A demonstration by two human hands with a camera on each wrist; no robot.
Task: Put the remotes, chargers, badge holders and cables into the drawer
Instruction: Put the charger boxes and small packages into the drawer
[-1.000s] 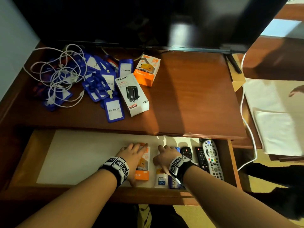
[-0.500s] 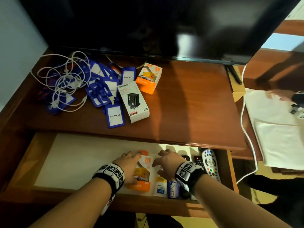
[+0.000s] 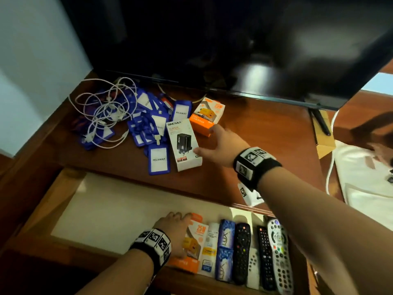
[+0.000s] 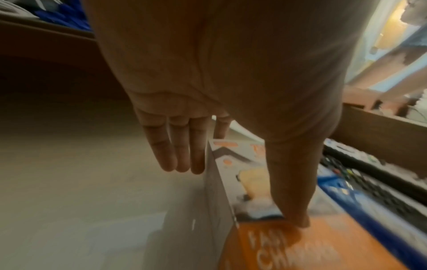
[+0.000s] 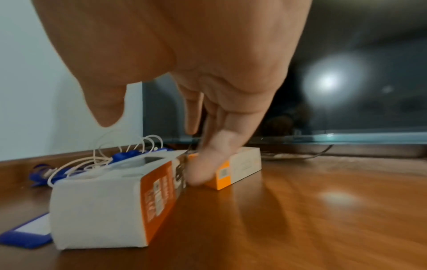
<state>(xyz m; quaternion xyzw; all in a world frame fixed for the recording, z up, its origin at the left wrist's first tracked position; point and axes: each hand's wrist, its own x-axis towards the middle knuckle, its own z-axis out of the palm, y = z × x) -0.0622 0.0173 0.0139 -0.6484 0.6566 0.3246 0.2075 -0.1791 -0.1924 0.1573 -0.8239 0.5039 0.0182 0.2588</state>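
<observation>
My right hand (image 3: 205,141) is spread open at the right side of the white charger box (image 3: 184,144) on the desk. A fingertip (image 5: 201,173) touches down between it and the orange charger box (image 3: 207,116), with the thumb hovering above. In the drawer (image 3: 42,209), my left hand (image 3: 176,226) rests on another orange charger box (image 3: 194,243), straight fingers (image 4: 182,155) along its left side and thumb on top. Three remotes (image 3: 264,258) lie at the drawer's right end. Blue badge holders (image 3: 158,159) and tangled white cables (image 3: 104,109) lie on the desk's left.
A black TV (image 3: 234,50) stands over the back of the desk. Blue boxes (image 3: 225,250) and a white one (image 3: 210,250) lie between the charger box and the remotes. A white cord (image 3: 330,167) hangs off the right edge. Another person's hand (image 3: 380,150) is on white cloth.
My right hand has left the drawer and reached up onto the desk beside the white charger box. My left hand stays on the orange box in the drawer.
</observation>
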